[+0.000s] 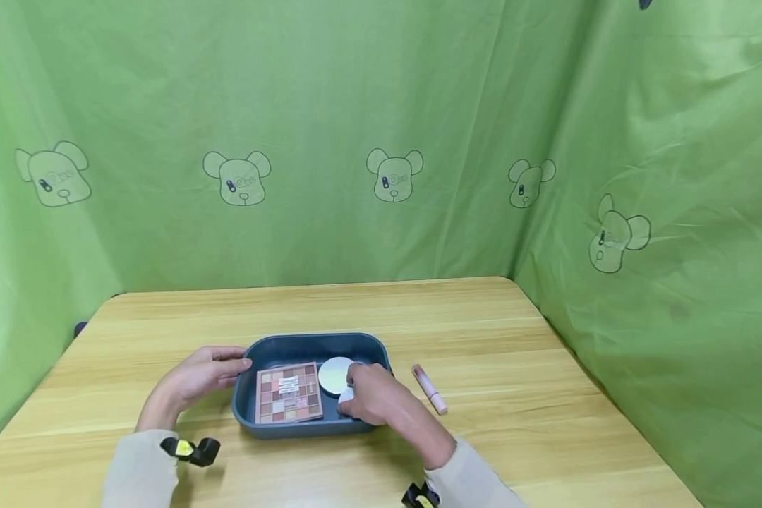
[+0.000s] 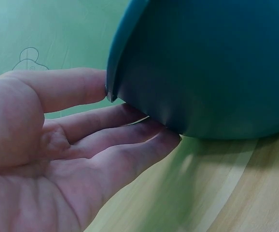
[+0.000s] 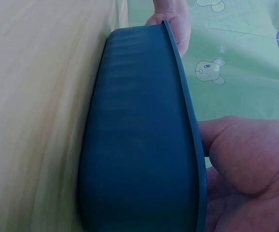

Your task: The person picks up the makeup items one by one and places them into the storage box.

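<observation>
A dark blue tray [image 1: 311,432] with rounded corners sits on the table. Inside it, at the left, lies an eyeshadow palette [image 1: 288,393] with a grid of pinkish and brown pans. A round white disc, like a compact [image 1: 335,375], lies right of the palette. My left hand [image 1: 204,374] touches the tray's left end from outside, thumb at the rim, fingers extended against the outer wall [image 2: 216,87]. Reaching over the right side, my right hand [image 1: 376,395] pinches a small white object [image 1: 346,401] beside the disc; its fingertips are hidden by the wall [image 3: 139,130] in the right wrist view.
A pink lip gloss tube [image 1: 429,389] lies on the wooden table [image 1: 514,423] to the right of the tray. Green curtains [image 1: 317,233] with bear drawings hang behind the table and along its right side.
</observation>
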`<act>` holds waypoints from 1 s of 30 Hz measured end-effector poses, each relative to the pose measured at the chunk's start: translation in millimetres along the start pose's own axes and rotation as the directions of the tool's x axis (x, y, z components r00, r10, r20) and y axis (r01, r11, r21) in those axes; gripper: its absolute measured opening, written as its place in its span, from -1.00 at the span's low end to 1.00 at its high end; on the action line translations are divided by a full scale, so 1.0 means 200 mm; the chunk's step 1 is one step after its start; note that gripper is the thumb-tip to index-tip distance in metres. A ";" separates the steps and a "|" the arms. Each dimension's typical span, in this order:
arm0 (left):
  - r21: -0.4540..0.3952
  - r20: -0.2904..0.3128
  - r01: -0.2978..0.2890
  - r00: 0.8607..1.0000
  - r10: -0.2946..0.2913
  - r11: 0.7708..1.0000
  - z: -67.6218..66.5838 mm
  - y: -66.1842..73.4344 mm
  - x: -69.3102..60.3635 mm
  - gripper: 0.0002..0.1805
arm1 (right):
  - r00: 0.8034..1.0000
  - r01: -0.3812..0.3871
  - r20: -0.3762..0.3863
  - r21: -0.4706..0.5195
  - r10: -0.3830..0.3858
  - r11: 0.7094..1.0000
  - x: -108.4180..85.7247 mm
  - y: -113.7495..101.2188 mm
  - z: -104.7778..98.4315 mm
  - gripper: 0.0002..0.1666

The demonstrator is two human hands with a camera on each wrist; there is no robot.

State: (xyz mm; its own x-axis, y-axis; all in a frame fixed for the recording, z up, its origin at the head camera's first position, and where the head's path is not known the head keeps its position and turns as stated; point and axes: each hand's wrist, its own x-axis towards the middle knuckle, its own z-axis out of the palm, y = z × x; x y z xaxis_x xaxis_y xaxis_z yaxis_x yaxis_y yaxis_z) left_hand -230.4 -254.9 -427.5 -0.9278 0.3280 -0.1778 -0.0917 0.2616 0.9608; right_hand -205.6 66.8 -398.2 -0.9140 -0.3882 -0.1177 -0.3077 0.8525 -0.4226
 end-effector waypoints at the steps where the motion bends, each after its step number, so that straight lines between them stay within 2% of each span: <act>1: -0.002 0.000 0.001 1.000 -0.001 1.000 0.00 0.00 0.00 -0.30 | 1.000 -0.002 0.002 0.003 0.002 1.000 0.00 0.00 0.00 -0.47; 11: -0.003 -0.005 -0.001 1.000 0.001 1.000 0.00 -0.01 0.01 -0.29 | 1.000 -0.006 -0.021 0.050 0.007 0.999 0.00 0.01 -0.01 -0.37; 20: -0.004 -0.006 -0.010 1.000 0.010 1.000 0.00 -0.01 0.01 -0.31 | 0.990 0.023 -0.139 0.105 -0.009 0.994 0.02 0.04 -0.05 -0.44; 30: 0.000 -0.013 -0.001 1.000 0.001 1.000 0.00 -0.01 0.01 -0.32 | 0.970 -0.024 -0.235 0.197 0.071 0.980 0.02 0.08 -0.13 -0.50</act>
State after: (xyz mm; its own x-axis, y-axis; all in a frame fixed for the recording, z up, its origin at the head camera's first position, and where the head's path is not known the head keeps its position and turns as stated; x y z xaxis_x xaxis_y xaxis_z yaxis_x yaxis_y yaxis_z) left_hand -231.3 -254.7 -428.9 -0.9324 0.3167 -0.1741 -0.0907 0.2614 0.9610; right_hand -221.4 86.7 -382.5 -0.9700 -0.2337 0.0666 -0.2274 0.7760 -0.5883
